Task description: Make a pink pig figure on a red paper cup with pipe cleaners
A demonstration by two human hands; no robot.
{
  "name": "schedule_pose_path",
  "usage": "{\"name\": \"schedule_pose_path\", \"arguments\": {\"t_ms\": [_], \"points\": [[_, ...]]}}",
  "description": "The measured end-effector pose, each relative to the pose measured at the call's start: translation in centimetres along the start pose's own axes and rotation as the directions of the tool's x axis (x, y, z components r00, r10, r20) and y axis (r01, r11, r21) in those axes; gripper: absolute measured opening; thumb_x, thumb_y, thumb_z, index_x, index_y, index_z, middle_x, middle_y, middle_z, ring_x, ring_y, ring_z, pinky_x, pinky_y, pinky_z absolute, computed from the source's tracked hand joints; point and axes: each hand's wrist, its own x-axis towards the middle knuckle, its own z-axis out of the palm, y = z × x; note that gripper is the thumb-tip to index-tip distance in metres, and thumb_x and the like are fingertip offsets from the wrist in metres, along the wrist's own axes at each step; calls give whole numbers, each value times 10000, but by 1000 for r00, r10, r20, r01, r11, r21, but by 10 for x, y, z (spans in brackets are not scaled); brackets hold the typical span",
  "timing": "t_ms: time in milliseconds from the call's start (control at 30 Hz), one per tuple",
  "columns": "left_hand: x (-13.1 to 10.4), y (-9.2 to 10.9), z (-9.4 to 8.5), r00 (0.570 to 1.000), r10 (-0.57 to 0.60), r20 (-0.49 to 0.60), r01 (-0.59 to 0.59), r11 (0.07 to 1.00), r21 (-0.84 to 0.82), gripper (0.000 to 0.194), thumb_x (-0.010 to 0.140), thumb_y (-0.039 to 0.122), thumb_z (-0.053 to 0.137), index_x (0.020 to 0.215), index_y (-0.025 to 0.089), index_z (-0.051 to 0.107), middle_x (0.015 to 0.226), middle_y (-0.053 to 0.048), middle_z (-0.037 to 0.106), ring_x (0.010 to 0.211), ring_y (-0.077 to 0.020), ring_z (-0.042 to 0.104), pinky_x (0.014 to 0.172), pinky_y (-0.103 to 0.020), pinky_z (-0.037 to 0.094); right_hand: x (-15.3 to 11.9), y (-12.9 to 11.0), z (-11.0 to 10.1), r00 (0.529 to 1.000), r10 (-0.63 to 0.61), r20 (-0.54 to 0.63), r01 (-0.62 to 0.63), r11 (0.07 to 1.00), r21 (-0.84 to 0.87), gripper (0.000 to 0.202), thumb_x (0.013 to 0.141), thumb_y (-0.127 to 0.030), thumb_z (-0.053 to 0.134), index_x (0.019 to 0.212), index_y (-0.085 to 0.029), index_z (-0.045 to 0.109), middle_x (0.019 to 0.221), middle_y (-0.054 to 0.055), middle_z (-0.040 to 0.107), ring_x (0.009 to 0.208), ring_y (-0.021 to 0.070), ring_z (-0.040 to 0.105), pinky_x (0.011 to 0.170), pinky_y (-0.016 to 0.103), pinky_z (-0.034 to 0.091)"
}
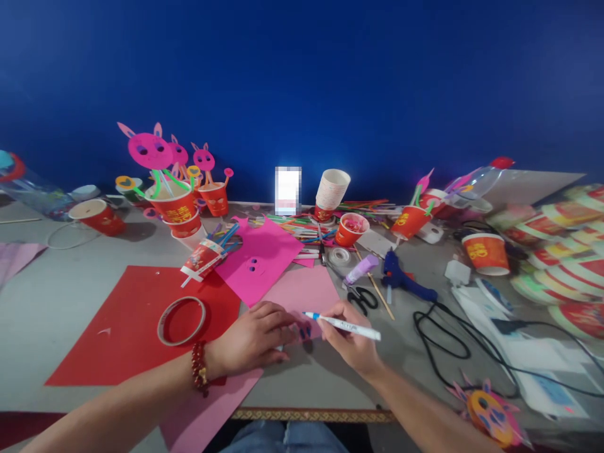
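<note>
With my right hand (352, 347) I'm pinching the marker (355, 326) over the right edge of the pale-pink sheet (306, 290) — blue end pointing left, axis near-crosswise. My left hand (252, 333) is covering its left side, grip unclear — bare tabletop (302, 387) lying nearside.

Over at the left edge, the plastic bottle (40, 192) is smeared by blur and cut off; the purple sheet (16, 259) is clipped there too. At the centre, the light pink sheet (306, 286) is partly covered by the left grip (252, 336), and a whitish scrap (280, 348) under those fingers is mostly hidden, its kind not to be told. On the marker (361, 328), held in the right grip (352, 343), the lettering is too small to be read. The screen (288, 189) is pixelated! Rightward, the piled cups (566, 258) are blurred, sliced by the edge.
</note>
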Motion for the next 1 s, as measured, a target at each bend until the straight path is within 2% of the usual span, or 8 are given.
{"name": "schedule_pose_path", "arguments": {"t_ms": [67, 133, 200, 300, 467, 667, 833, 1000], "points": [[1, -1, 2, 998, -8, -57, 7, 1000, -30, 359, 971, 447, 467, 1153, 171, 608, 1193, -133, 638, 1127, -262, 535, 1010, -435, 431, -2, -5, -1, 988, -152, 27, 153, 988, -16, 65, 853, -180, 619, 813, -218, 585, 609, -24, 598, 518, 126, 536, 527, 240, 427], [1, -2, 3, 995, -20, -100, 16, 999, -44, 362, 959, 463, 481, 1070, 149, 623, 1138, -135, 652, 1126, -264, 533, 1009, -425, 436, -4, -9, -1, 954, -282, 105, 277, 959, 56, 118, 837, -115, 595, 869, -228, 599, 629, -19, 634, 554, 134, 581, 575, 250, 459], [2, -3, 4, 992, -31, -120, 26, 999, -42, 372, 948, 473, 494, 1041, 137, 624, 1097, -134, 660, 1112, -266, 537, 995, -420, 447, -4, -11, 1, 924, -341, 171, 315, 935, 165, 186, 839, -81, 551, 929, -237, 600, 649, -17, 659, 580, 136, 608, 602, 253, 478], [3, -3, 5, 992, -39, -121, 35, 999, -33, 368, 946, 470, 502, 1039, 134, 620, 1083, -130, 663, 1102, -267, 539, 983, -420, 456, -4, -10, 4, 920, -335, 203, 291, 932, 216, 198, 839, -84, 530, 947, -232, 603, 667, -9, 678, 590, 137, 616, 614, 253, 485], [3, -2, 6, 994, -23, -109, 21, 1000, -22, 324, 951, 452, 507, 974, 151, 622, 1064, -113, 671, 1113, -262, 536, 985, -419, 456, -5, -6, 7, 918, -300, 260, 264, 951, 164, 159, 824, -133, 550, 931, -217, 632, 677, 6, 686, 572, 141, 602, 603, 258, 467], [4, -1, 7, 997, -31, -77, 32, 999, 11, 304, 967, 435, 486, 955, 160, 618, 1020, -101, 672, 1091, -248, 552, 993, -418, 447, -4, -12, 4, 914, -278, 296, 243, 958, 149, 202, 834, -109, 530, 953, -227, 642, 726, 25, 722, 631, 161, 645, 663, 282, 485], [5, 4, 6, 995, 2, -98, 0, 1000, 23, 405, 986, 489, 384, 885, 158, 595, 977, -107, 664, 1038, -242, 559, 988, -416, 432, -3, -15, 7, 870, -294, 395, 247, 955, 166, 231, 861, -136, 505, 1013, -223, 656, 803, 44, 749, 709, 169, 676, 701, 281, 497], [4, 8, 10, 994, 26, -106, -23, 999, 26, 464, 989, 519, 328, 789, 167, 553, 781, -71, 615, 807, -207, 547, 837, -373, 462, -5, -15, 8, 855, -314, 412, 267, 949, 169, 223, 897, -239, 522, 1059, -216, 673, 840, 55, 752, 726, 179, 677, 707, 287, 491]]}}
